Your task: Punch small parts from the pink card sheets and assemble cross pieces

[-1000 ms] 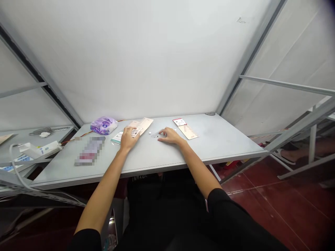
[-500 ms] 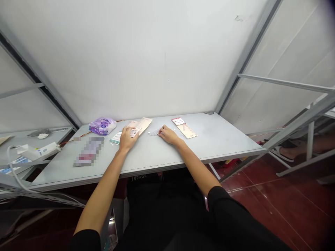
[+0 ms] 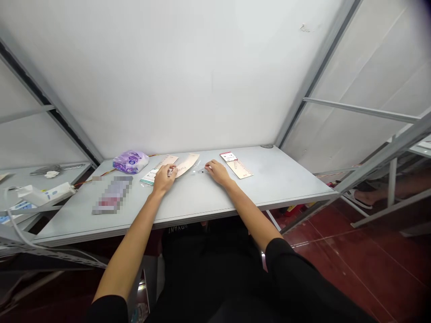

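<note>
My left hand [image 3: 164, 178] rests on the papers at the middle of a pale grey table [image 3: 269, 179], its fingertips pinched on a small white label [image 3: 171, 171]. A tan paper slip [image 3: 187, 164] lies just right of it, and another [image 3: 167, 161] lies beyond it. A clear zip bag [image 3: 150, 176] sits under the left hand's edge. My right hand [image 3: 216, 173] lies palm down, its fingertips next to a small clear plastic piece [image 3: 203, 170]. Past it lies a tan ruler-like card [image 3: 239, 168] with a red-topped label.
A purple soft packet [image 3: 130, 162] and a pixelated flat item [image 3: 112, 195] lie at the table's left. Beyond it, a white power strip [image 3: 45, 194] sits on a lower shelf. Metal frame bars surround the white panels. A person's foot [image 3: 363, 197] shows beyond the right bars.
The tan paper now shows as two separate slips, the nearer one turned at an angle. My right hand has drawn slightly off the clear piece, and the view has shifted a little.
</note>
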Demonstrator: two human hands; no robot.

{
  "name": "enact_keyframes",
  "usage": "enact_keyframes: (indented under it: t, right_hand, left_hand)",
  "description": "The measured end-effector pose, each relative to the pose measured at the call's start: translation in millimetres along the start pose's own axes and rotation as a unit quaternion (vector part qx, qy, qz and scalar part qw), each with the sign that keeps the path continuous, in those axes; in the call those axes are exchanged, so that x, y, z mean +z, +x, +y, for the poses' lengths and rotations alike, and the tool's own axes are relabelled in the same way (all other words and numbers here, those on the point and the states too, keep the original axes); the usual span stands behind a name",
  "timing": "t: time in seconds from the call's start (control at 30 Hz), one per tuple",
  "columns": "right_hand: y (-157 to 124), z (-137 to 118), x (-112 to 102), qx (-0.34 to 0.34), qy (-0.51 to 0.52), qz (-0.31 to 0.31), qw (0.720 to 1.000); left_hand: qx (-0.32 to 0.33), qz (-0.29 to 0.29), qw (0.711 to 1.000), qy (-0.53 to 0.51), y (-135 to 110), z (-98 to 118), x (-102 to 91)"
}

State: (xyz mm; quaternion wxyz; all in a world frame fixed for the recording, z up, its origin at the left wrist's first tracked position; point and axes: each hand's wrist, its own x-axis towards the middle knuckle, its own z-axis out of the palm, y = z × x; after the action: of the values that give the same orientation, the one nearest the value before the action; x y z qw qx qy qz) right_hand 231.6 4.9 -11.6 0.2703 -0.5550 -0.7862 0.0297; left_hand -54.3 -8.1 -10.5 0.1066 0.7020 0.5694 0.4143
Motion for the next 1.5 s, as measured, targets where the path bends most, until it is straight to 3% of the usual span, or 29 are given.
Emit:
enact_keyframes:
  t: [0.33,0.57,0.67,0.83,1.07,1.27,1.37,1.43,1.5]
  right_hand:
    - [0.5,7.6,2.7,0.016,0.059,-0.032,0.998]
    - [-1.7,10.5,7.4,-0.018,0.026,-0.023,0.999]
    - [-1.5,8.5,7.3,-0.025,0.03,0.014,0.999]
    - [0.4,-3.6,5.8,-0.068,0.086,0.132,0.985]
    - [16.2,-35.9,24.2,-0.19,0.005,0.013,0.982]
    - [40.8,-56.5,33.2,-0.213,0.017,0.021,0.977]
    - [39.6,-43.2,18.3,-0.169,0.026,0.092,0.981]
    - [31.8,-19.1,-0.7,-0.081,0.0,0.118,0.99]
    - [20.1,12.4,-21.9,0.036,-0.059,0.1,0.993]
  left_hand:
    - [-0.016,-0.008,1.0,0.013,-1.3,5.0,-2.9]
    - [-0.012,-0.006,1.0,-0.011,-0.2,2.4,-1.1]
    - [-0.017,0.0,1.0,-0.019,0.4,2.0,-0.6]
    - [-0.009,-0.005,1.0,-0.004,0.1,1.1,0.0]
    - [0.018,-0.01,1.0,-0.014,-1.0,2.9,0.9]
    - [0.053,-0.035,0.997,-0.04,-2.0,6.6,2.3]
    - [0.055,0.009,0.998,-0.03,-0.9,8.3,-1.2]
    - [0.071,0.066,0.995,-0.001,0.4,8.0,-5.8]
    - [0.07,0.118,0.989,0.048,1.5,5.2,-10.8]
